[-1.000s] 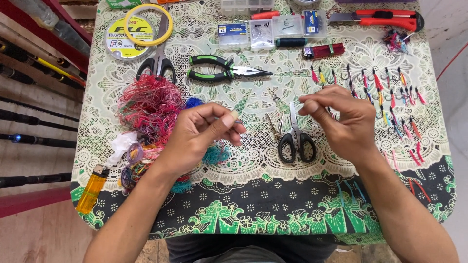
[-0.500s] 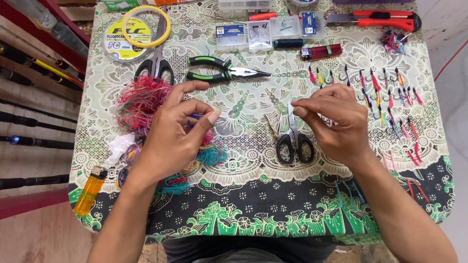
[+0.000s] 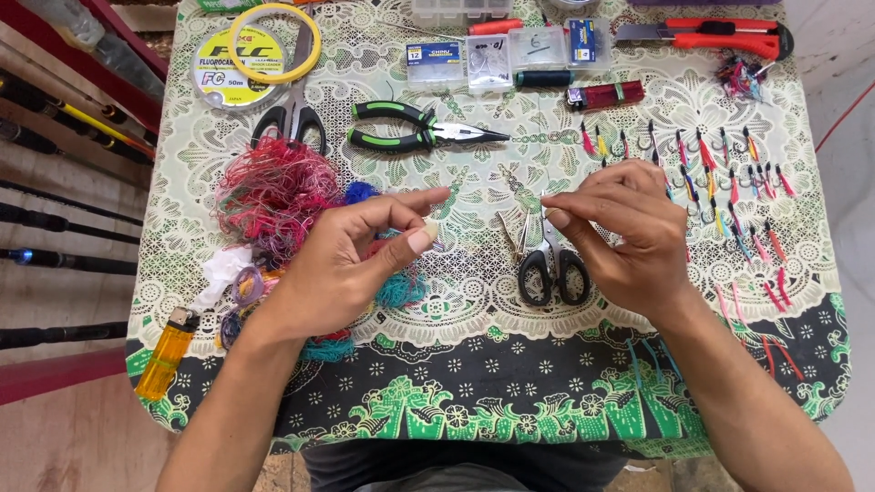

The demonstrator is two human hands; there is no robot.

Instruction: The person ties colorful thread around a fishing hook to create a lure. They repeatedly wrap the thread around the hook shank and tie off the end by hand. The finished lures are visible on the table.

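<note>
**Fine Work Held Between Two Hands Over a Patterned Cloth**

A table is covered by a cloth [image 3: 474, 383] printed with lace-like cream motifs and a dark green floral border. The left hand [image 3: 351, 260] is raised just above it, thumb and forefinger pinched together on something too small to be made out. The right hand [image 3: 624, 232] is held opposite, its fingertips likewise pinched shut; whether a fine line is stretched between the two hands cannot be told.

Between and below the hands, small black-handled scissors [image 3: 550, 264] are laid flat with blades pointing away from the person. To the left, a fluffy tangle of red and pink thread [image 3: 273, 196] is heaped, with smaller teal and blue tufts [image 3: 399, 290] beside it, partly hidden by the left hand. An orange translucent lighter [image 3: 164, 360] is placed at the cloth's left edge.

Farther up, green-and-black pliers [image 3: 415, 137] and larger dark scissors [image 3: 292, 114] are set side by side. A round flat line spool [image 3: 235, 66] is overlapped by a yellow ring [image 3: 273, 41]. Small clear plastic boxes [image 3: 488, 59] are lined along the top, and a red utility knife [image 3: 720, 36] is laid near the corner. On the right, rows of small hooks dressed with red, yellow and green strands [image 3: 720, 182] are spread out.
</note>
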